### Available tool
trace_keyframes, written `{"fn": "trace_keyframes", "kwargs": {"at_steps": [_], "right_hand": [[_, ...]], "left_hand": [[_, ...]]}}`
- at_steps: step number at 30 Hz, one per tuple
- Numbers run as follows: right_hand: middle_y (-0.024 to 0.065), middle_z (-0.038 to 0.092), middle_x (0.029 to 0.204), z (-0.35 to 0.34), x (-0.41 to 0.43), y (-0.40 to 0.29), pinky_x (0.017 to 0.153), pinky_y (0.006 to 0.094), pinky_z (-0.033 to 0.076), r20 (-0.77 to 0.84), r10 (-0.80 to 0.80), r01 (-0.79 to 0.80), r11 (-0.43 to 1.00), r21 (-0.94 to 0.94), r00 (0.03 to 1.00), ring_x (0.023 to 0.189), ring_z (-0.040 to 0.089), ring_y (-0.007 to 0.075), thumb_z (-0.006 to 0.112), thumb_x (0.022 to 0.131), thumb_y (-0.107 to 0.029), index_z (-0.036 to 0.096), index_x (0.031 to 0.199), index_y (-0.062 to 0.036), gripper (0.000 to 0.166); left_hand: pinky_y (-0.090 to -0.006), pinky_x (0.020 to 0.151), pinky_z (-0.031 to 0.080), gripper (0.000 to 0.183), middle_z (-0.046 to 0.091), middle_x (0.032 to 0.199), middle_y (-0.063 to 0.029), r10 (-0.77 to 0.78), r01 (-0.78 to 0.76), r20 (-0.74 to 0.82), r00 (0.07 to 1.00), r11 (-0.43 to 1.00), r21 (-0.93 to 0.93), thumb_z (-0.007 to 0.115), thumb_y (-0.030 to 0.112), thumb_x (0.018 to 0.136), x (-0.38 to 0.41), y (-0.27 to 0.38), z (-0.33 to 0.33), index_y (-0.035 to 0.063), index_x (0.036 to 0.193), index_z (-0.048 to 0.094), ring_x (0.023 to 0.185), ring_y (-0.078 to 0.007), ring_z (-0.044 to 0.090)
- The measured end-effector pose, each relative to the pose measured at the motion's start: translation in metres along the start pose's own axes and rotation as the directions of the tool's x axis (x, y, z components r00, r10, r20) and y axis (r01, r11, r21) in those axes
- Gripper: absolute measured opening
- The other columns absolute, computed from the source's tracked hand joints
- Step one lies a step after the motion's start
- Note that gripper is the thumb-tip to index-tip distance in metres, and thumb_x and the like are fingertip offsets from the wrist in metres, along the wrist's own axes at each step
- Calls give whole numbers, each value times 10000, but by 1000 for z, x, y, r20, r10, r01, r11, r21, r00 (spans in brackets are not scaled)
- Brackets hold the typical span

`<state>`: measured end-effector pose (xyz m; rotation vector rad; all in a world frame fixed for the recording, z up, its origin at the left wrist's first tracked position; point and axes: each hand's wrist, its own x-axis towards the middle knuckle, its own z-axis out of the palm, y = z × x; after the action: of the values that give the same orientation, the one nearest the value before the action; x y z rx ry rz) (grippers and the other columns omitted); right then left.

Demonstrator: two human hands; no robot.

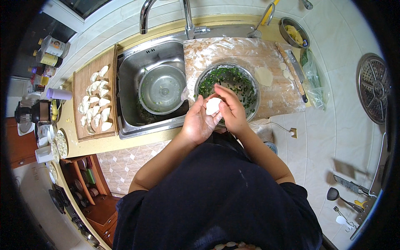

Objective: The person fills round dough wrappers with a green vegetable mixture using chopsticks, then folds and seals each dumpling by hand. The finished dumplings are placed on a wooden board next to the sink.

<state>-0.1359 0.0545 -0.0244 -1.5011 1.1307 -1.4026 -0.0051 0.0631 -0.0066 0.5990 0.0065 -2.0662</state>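
Observation:
A folded white dumpling (213,106) is held between my left hand (198,120) and my right hand (232,111), above the near rim of a metal bowl (257,106) of chopped green filling (226,76). My left palm is floury. The bowl stands on a floured wooden board (218,48). To its right lie a flat round dough wrapper (263,76), several small dough pieces (286,73), a wooden rolling pin (289,64) and a knife (295,64). Several folded dumplings (104,101) rest on a wooden tray (81,132) at the left.
Between the tray and board is a steel sink (128,123) holding a metal basin (162,90) of water, under a faucet (145,18). A small metal bowl (286,36) and a plastic bag with greens (314,78) lie at the right. Bottles (53,48) and a lilac cup (59,93) stand far left.

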Motion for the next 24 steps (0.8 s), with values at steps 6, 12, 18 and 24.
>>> {"fn": "trace_keyframes", "kwargs": {"at_steps": [6, 12, 18, 24], "right_hand": [[186, 479, 1361, -19, 1, 19, 1030, 379, 365, 307, 51, -9, 991, -137, 950, 1266, 452, 294, 461, 956, -173, 517, 1275, 8, 371], [176, 369, 1447, -18, -9, 16, 1078, 388, 297, 247, 297, -341, 926, 163, 922, 1336, 361, 272, 388, 996, -403, 301, 1426, -6, 592], [51, 548, 1183, 1, -19, 2, 944, 309, 429, 385, 421, -570, 628, 530, 821, 1079, 529, 131, 568, 922, -105, 439, 1338, -32, 441], [28, 612, 1035, 9, -13, -3, 820, 268, 496, 289, 568, -623, 577, 528, 771, 918, 585, 109, 564, 939, -149, 537, 1239, -35, 322]], "left_hand": [[-372, 1009, 417, 424, 570, 1188, -77, -43, 37, 49, 998, 993, 111, 384, 388, 1005, 1, -2, -14, 34, 1213, 491, 1146, -202, 532], [-381, 1030, 399, 295, 598, 1167, -98, 133, -48, -176, 975, 906, 421, 444, 162, 999, -6, 0, 7, -9, 1217, 547, 1133, -222, 549], [-415, 1108, 255, 222, 642, 1144, -141, 542, -631, 480, 690, 125, 765, 483, 111, 961, 13, 6, -17, 1, 990, 674, 1210, -259, 507], [-395, 1119, 226, 335, 563, 1278, -139, 502, -568, 430, 750, 156, 808, 424, 219, 991, 20, 7, -19, -13, 1140, 613, 1273, -256, 441]]}}
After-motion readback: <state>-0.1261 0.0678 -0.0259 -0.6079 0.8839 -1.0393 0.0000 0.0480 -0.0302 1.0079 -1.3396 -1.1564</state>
